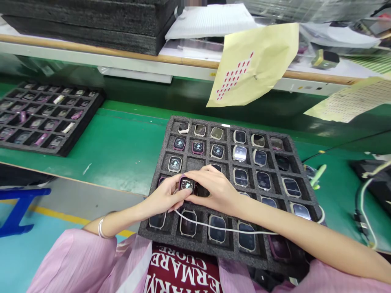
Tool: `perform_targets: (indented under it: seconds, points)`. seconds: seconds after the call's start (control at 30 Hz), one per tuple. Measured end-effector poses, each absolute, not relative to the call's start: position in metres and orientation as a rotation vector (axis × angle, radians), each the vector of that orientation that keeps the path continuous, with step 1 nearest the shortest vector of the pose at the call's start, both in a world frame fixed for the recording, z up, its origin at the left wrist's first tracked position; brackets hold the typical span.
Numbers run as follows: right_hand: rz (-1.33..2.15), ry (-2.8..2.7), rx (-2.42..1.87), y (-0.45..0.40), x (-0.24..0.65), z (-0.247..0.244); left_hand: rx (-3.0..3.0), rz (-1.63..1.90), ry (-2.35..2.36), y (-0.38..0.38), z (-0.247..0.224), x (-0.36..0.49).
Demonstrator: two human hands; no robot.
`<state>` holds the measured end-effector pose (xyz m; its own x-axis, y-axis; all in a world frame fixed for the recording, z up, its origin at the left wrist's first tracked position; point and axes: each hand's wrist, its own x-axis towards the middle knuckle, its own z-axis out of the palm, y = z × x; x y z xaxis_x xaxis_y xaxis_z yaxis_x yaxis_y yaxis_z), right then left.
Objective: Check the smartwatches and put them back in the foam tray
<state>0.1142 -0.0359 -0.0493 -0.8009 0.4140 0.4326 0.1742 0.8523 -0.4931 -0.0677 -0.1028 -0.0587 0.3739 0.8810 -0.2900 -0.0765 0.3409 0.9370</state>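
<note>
A smartwatch (185,184) with a purple case and a lit dial is held over the foam tray (198,162). My left hand (167,194) is closed around its left side, the thumb across the lower edge of the screen. From the other side my right hand (218,188) grips the same watch with its fingers along the top and right edges. A thin white cable (226,230) runs from under the left hand across the tray to the right; its end is hidden by the fingers. Watches fill many tray compartments, some lit, such as the silver one (175,164).
Another foam tray (65,148) of watch parts lies at the left of the green bench (122,138). Yellow paper (265,61) hangs from the shelf edge (189,62) above, with black foam blocks (91,24) on it. Cables (365,203) lie at the right.
</note>
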Motion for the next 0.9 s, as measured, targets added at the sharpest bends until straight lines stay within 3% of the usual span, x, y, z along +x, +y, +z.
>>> perform_targets:
  seconds: [0.9]
  points:
    - [0.570,-2.517,-0.485,-0.0390,0.1125,-0.0424,1.033,0.747,0.989,-0.1030,-0.0597,-0.0676]
